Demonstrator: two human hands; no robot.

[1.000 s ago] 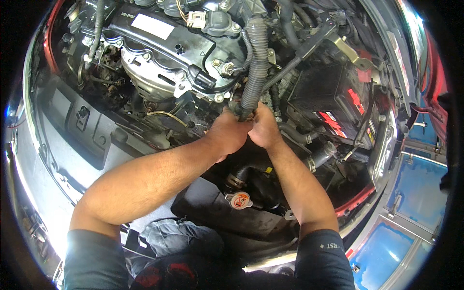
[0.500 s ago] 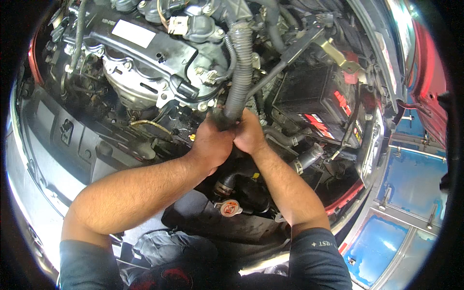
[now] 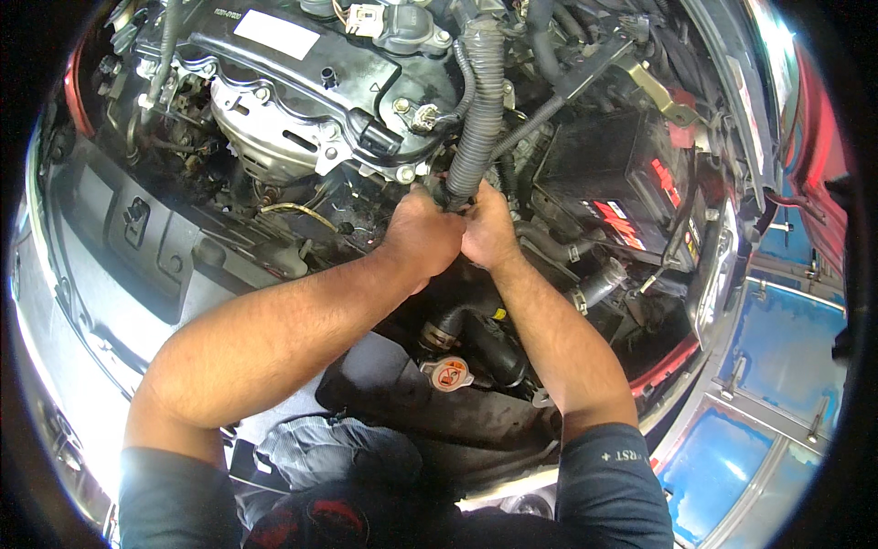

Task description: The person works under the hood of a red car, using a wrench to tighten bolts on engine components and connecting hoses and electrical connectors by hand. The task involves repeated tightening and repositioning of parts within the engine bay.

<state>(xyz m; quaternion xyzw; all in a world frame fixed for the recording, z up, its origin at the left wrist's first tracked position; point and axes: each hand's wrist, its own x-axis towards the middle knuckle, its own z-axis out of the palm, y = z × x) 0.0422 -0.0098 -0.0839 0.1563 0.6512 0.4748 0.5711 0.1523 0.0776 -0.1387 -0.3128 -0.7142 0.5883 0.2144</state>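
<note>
A ribbed black wiring conduit [image 3: 478, 114] runs down from the top of the engine bay between my hands. My left hand [image 3: 425, 231] is closed around its lower end, the back of the hand facing up. Pressed close beside it, my right hand [image 3: 490, 227] is closed at the same end from the right. The fingertips and whatever sits at the conduit's very end are hidden between the hands. Just left of them lies the engine's black cover [image 3: 311, 78], with a silver heat shield [image 3: 265, 133] below it.
A black car battery [image 3: 604, 174] stands right of my hands. Nearer me are a radiator cap [image 3: 449, 373], a thick black hose [image 3: 494, 348] and a crumpled grey cloth [image 3: 343, 453]. A black prop rod [image 3: 540, 114] crosses behind the conduit. Blue panels [image 3: 786, 339] stand beyond the car.
The view has shifted, so the engine bay appears farther right and higher. Both hands remain together at the conduit's lower end, with only slight movement against the engine.
</note>
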